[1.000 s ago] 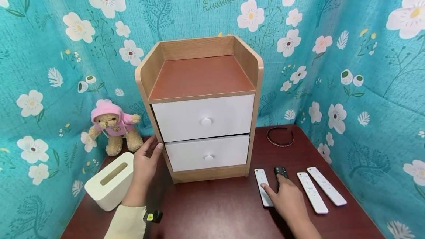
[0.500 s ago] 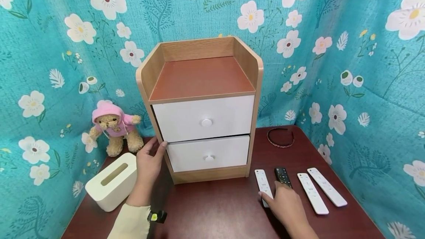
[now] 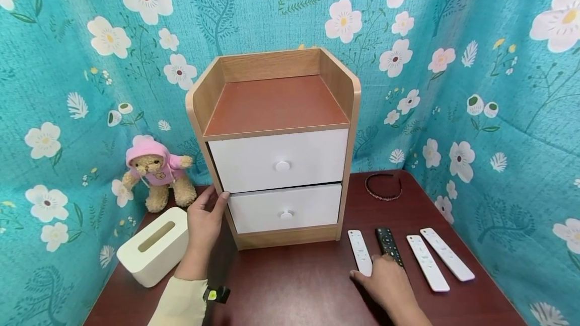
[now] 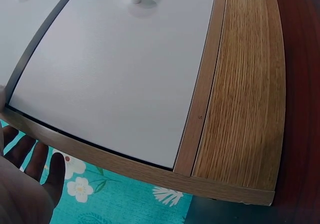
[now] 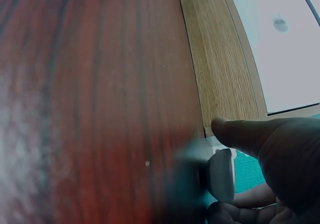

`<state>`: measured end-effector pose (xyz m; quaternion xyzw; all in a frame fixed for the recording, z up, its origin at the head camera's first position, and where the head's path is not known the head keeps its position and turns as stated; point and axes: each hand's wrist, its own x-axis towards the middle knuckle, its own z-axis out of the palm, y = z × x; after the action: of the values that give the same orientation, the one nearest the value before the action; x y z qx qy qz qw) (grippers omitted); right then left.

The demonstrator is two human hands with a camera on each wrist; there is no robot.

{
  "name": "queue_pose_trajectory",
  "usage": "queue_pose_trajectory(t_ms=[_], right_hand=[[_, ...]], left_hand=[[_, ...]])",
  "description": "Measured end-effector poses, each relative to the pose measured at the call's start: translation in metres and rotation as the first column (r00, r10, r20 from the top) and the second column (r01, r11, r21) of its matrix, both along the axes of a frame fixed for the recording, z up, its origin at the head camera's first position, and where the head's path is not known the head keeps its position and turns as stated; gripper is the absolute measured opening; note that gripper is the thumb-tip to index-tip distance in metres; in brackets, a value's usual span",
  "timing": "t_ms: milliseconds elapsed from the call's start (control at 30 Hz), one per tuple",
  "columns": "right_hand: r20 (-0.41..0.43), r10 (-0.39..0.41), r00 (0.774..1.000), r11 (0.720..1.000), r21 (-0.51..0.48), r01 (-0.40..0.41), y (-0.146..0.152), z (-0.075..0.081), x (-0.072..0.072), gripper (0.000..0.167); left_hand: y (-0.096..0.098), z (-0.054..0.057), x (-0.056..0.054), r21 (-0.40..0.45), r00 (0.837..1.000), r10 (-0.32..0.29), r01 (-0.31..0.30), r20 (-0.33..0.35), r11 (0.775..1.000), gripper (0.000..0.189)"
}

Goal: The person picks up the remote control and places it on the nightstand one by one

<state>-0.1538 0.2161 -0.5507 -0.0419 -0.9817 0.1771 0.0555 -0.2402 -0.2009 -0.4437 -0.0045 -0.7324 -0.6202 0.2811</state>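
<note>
My left hand [image 3: 205, 225] is at the left side of a wooden cabinet [image 3: 287, 236], its thumb at the front edge and its fingers extended along the side panel. In the left wrist view these fingers [image 4: 45, 166] look fairly straight and spread. My right hand [image 3: 385, 280] is low over the near end of a white remote control [image 3: 359, 248], its thumb to the left. A black remote control [image 3: 389, 243] lies partly under its fingers. In the right wrist view the white remote's end [image 5: 222, 176] shows between thumb and fingers, with a gap below the thumb tip.
Two more white remotes [image 3: 427, 263] lie to the right on the dark red table [image 3: 290, 286]. A hair band [image 3: 382, 197] is behind them. At left are a cream tissue box [image 3: 151, 250] and a teddy bear [image 3: 158, 175] in a pink hoodie. Both cabinet drawers [image 3: 281, 157] are closed.
My right hand has drawn back toward me, uncovering more of the black remote, and its thumb has moved off the white remote to the left. My left hand has barely moved.
</note>
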Motion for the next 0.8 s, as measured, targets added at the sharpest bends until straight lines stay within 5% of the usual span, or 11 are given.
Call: queue_pose_trajectory(t_ms=[800], right_hand=[[-0.057,-0.094,0.994,0.992,-0.093,0.088,0.0066,-0.0042,0.0011,0.043]], left_hand=[[0.0002,-0.0023,0.0004,0.009,1.000,-0.014,0.014,-0.003,1.000,0.037]])
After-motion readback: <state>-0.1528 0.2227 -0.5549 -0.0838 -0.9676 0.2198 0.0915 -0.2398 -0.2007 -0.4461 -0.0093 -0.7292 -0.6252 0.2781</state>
